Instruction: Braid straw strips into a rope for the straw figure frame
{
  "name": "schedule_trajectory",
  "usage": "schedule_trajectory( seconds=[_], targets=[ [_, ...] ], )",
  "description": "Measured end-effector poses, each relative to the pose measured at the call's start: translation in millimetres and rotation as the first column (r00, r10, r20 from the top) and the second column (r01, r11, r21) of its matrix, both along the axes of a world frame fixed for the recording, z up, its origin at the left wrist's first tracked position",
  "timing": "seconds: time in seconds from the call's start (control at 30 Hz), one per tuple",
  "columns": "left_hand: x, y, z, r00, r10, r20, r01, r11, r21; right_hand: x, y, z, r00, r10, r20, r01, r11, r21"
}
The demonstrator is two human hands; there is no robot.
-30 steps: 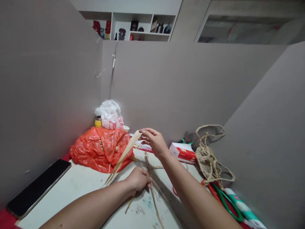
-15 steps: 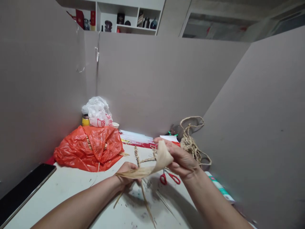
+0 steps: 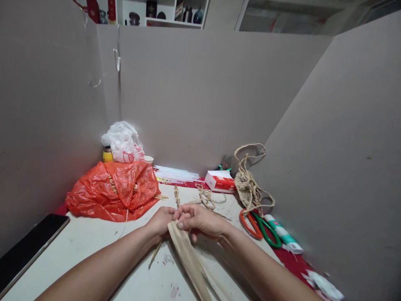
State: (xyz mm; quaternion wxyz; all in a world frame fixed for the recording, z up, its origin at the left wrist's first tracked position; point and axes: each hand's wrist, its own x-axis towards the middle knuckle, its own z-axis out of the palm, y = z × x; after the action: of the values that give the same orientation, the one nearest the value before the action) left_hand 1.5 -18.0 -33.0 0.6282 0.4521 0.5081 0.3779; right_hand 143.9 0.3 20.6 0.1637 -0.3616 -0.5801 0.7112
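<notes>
Dry husk strip (image 3: pixel 189 259): upper end at the hands, over the middle of the tabletop (image 3: pixel 90 242); the rest runs down toward the near edge of view. Right hand (image 3: pixel 202 221) pinches that upper end, thumb on top. Left hand (image 3: pixel 161 221), just beside it, is closed on the near end of a braided cord (image 3: pixel 176 195), which extends away beyond the fingers; exact grip partly hidden. A thin strand (image 3: pixel 154 255) sticks out below the left hand.

Beyond the right hand: loose cord loops (image 3: pixel 206 197) on the tabletop; link to the braid cannot be made out. Farther right: tangled rope bundle (image 3: pixel 249 188) beside a red-and-white box (image 3: pixel 221 182); orange handle (image 3: pixel 250 228) and green handle (image 3: pixel 267 234) near a white-and-green roll (image 3: pixel 285 236).

Left side: orange-red plastic bag (image 3: pixel 111 196), white plastic bag (image 3: pixel 123 142) behind it, yellow jar (image 3: pixel 107 155) alongside; dark-screened phone (image 3: pixel 29 251) at far left. Rear: row of white sticks (image 3: pixel 177 173).
</notes>
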Motion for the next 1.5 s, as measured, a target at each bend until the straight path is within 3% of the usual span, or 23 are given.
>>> schedule_trajectory(
  seconds=[0.1,0.3,0.5,0.6,0.73,0.83,1.03,1.2,1.33,1.5],
  targets=[
    [-0.8,1.1,1.6,0.999,-0.024,0.039,0.026,0.998,-0.05,-0.2,0.4,-15.1,0.997,0.019,0.076,-0.022,0.999,0.048],
    [-1.8,1.7,5.8,1.0,-0.006,-0.01,0.005,0.997,-0.074,8.0,-9.3,-8.1,0.958,-0.131,0.256,0.045,0.947,0.318],
    [6.1,-2.3,-4.6,0.992,0.078,-0.097,-0.066,0.99,0.122,5.1,-18.9,-18.9,0.925,-0.269,0.266,0.092,0.842,0.531],
    [9.1,-3.5,-9.5,0.986,0.111,-0.121,-0.083,0.972,0.219,4.1,-19.7,-20.9,0.931,-0.273,0.241,0.13,0.868,0.48],
    [10.1,-4.4,-11.6,0.984,0.114,-0.137,-0.081,0.971,0.226,5.6,-18.2,-17.5,0.938,-0.207,0.277,0.148,0.964,0.219],
    [9.8,-4.4,-11.6,0.981,0.103,-0.165,-0.066,0.974,0.218,7.8,-17.2,-18.2,0.944,-0.188,0.271,0.167,0.981,0.1],
    [9.1,-4.7,-9.2,0.98,0.101,-0.17,-0.062,0.974,0.219,4.4,-20.7,-22.1,0.944,-0.227,0.241,0.208,0.973,0.1],
    [11.1,-4.7,-10.2,0.982,0.101,-0.162,-0.065,0.975,0.214,-1.7,-23.3,-25.0,0.94,-0.245,0.237,0.199,0.959,0.201],
    [11.8,-2.8,-13.6,0.976,0.124,-0.18,-0.068,0.954,0.294,-6.2,-23.9,-32.0,0.931,-0.285,0.227,0.196,0.918,0.346],
    [10.2,-1.4,-14.9,0.967,0.136,-0.214,-0.057,0.94,0.336,-9.7,-23.1,-41.8,0.87,-0.412,0.27,0.155,0.75,0.643]
  ],
)
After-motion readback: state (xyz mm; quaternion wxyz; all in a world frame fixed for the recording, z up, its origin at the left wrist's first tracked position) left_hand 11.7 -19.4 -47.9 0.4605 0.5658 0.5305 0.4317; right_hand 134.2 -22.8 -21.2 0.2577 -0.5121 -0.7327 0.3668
